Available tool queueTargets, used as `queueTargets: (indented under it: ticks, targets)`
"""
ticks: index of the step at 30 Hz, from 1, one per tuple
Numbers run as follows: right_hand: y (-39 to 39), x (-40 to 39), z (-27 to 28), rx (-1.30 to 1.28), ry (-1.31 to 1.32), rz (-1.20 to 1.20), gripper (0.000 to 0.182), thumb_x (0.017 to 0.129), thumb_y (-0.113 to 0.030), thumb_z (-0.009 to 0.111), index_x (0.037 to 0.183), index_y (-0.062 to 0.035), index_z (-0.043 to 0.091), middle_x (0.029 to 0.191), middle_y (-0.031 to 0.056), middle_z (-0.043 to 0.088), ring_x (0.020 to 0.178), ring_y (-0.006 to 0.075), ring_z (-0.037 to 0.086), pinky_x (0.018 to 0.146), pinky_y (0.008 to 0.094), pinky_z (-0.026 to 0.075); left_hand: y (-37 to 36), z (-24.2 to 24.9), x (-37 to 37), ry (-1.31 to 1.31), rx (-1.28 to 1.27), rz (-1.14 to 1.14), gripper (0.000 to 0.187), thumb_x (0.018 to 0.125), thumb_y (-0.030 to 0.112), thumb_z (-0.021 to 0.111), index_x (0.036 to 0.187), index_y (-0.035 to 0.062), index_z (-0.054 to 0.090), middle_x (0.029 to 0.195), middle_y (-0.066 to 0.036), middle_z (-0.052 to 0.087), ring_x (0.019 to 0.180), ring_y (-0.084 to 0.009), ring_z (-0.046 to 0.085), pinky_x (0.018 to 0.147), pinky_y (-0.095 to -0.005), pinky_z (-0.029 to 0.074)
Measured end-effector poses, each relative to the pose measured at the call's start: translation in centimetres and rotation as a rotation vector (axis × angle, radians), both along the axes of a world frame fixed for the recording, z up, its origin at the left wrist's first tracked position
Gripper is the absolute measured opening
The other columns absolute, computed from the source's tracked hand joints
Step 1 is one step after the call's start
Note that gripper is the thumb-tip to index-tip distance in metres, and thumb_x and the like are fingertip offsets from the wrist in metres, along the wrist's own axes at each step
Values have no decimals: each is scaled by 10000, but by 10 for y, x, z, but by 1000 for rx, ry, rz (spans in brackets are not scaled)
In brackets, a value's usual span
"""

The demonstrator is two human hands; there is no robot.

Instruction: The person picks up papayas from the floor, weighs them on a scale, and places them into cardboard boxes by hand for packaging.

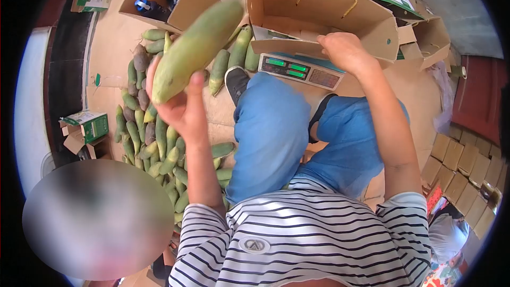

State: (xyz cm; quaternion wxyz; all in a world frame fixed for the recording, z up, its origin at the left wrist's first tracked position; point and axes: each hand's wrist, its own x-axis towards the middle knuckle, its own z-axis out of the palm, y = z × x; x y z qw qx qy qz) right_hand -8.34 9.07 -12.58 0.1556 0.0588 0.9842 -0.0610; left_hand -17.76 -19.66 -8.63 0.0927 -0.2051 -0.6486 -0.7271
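My left hand point(187, 114) is wrapped round the lower end of a large green radish point(199, 48), raised and tilted with its far end up and to the right. My right hand point(345, 50) grips the near edge of an open cardboard box point(281, 0) with yellow rope handles. The box stands against a digital scale point(298, 70) with lit green displays; whether it rests fully on the platform is hidden. Beneath the raised radish and to the left, a pile of green and purplish radishes point(159, 138) covers the floor. Several more radishes point(239, 48) lie beside the scale.
A second cardboard box point(196, 8) holds a blue-capped bottle point(142, 5). Green printed cartons point(93, 127) stand at the left. More open boxes point(430, 37) are at the upper right, and stacked brown cartons point(462, 165) at the right. A person with a blurred head is at the lower left.
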Motion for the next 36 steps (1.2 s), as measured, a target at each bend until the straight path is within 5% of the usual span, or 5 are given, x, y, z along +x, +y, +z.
queueTargets:
  ticks: [6,13,23,33,36]
  targets:
    - [-1,1,2,-10,17,-39,168,793,-96,571,934,-7,589,847,197,623,876,352,598,736,436,484,106,18,-18,686,-447,-18,583,676,161,770,1161,-12,498,1086,-192,521,1019,-344,523,848,-386,437]
    - [1,1,4,-31,2,2,214,830,-127,496,978,-49,629,921,195,635,889,356,611,745,450,481,155,-10,-5,472,-755,-277,286,814,259,644,985,39,577,874,-153,565,802,-333,591,699,-405,485]
    - [-9,4,15,2,-9,48,191,840,-151,577,978,-19,586,872,199,624,887,358,592,758,454,465,40,-49,29,-128,-403,-347,226,856,174,615,1014,14,590,931,-112,589,825,-196,600,733,-303,478]
    - [-4,4,4,-50,56,34,199,840,-151,582,982,-12,572,867,196,622,877,360,587,754,453,461,-173,-203,22,-211,-1787,-18,428,726,251,696,1064,35,546,1012,-186,569,943,-372,558,783,-453,468]
    - [-6,0,5,-18,16,56,190,842,-150,578,970,-10,563,854,200,615,874,363,583,752,456,453,-227,-244,42,-425,-1725,5,544,721,293,715,1139,24,495,1098,-217,537,1014,-386,534,837,-455,454]
